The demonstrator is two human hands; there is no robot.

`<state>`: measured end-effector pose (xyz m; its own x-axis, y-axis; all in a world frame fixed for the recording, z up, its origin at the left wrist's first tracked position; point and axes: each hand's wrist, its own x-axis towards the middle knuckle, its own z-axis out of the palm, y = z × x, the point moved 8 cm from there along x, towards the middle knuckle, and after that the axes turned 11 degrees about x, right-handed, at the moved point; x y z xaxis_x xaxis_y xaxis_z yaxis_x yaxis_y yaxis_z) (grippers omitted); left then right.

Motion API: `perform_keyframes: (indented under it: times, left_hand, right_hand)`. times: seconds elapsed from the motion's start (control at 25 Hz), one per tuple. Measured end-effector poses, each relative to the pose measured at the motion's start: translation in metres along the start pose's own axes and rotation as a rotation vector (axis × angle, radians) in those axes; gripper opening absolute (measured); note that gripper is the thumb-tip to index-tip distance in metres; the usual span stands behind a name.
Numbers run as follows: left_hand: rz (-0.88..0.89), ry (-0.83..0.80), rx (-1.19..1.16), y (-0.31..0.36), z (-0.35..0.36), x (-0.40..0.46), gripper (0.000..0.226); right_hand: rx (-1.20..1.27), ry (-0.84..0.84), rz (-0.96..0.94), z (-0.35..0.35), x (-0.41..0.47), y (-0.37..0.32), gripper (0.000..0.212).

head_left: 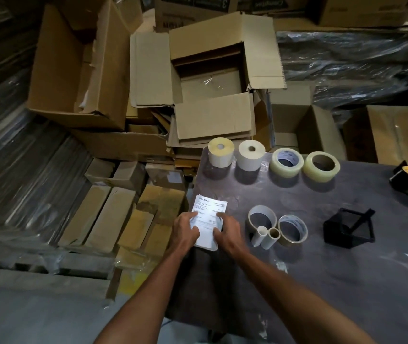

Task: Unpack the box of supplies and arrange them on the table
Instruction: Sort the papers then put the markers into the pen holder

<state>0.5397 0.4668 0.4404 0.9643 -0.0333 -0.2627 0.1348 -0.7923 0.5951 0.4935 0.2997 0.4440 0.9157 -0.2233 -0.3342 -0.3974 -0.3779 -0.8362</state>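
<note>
I have both hands on the stack of printed sheets, lying at the dark table's left edge. Left hand: fingers curled round the stack's left side, thumb on top. Right hand: fingers curled on the right side, index tip on the print.

Ref. stack:
- 12 o'clock: open cardboard box, off-table, looks empty, though dim.
- 1 o'clock: two label rolls, upright, side by side; two clear tape rolls beyond, approx. one row.
- 3 o'clock: two near-spent tape rings w/ two bare cores touching them.
- Further at 3: black dispenser.
</note>
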Motion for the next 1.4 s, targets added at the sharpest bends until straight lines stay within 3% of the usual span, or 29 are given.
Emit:
perform_keyframes:
  times: [0.36,0.68,0.8,0.92,1.08,1.2,1.4]
  left_hand:
    - [0.012,0.021,0.078,0.005,0.008,-0.011,0.056]
    - [0.002,-0.033,0.035,0.004,0.006,-0.015,0.065]
    - [-0.009,0.003,-0.001,0.001,0.003,-0.018,0.067]
    - [-0.001,0.116,0.003,0.009,0.002,-0.045,0.052]
    - [0.137,0.245,0.000,0.021,0.020,-0.097,0.031]
    - [0.149,0.198,-0.030,0.030,0.051,-0.134,0.026]
    - [0.350,0.070,0.038,0.093,0.111,-0.183,0.026]
  right_hand:
    - [0.006,0.016,0.021,0.007,0.001,0.000,0.072]
    - [0.021,-0.035,0.007,-0.006,0.007,-0.003,0.072]
    - [0.049,-0.040,-0.056,-0.012,-0.006,-0.008,0.063]
    - [0.058,-0.025,-0.136,-0.015,-0.032,-0.002,0.050]
    - [0.029,-0.028,-0.140,-0.019,-0.077,0.036,0.054]
    - [-0.014,-0.041,-0.179,-0.040,-0.110,0.068,0.052]
    - [-0.050,-0.005,-0.238,-0.123,-0.151,0.118,0.048]
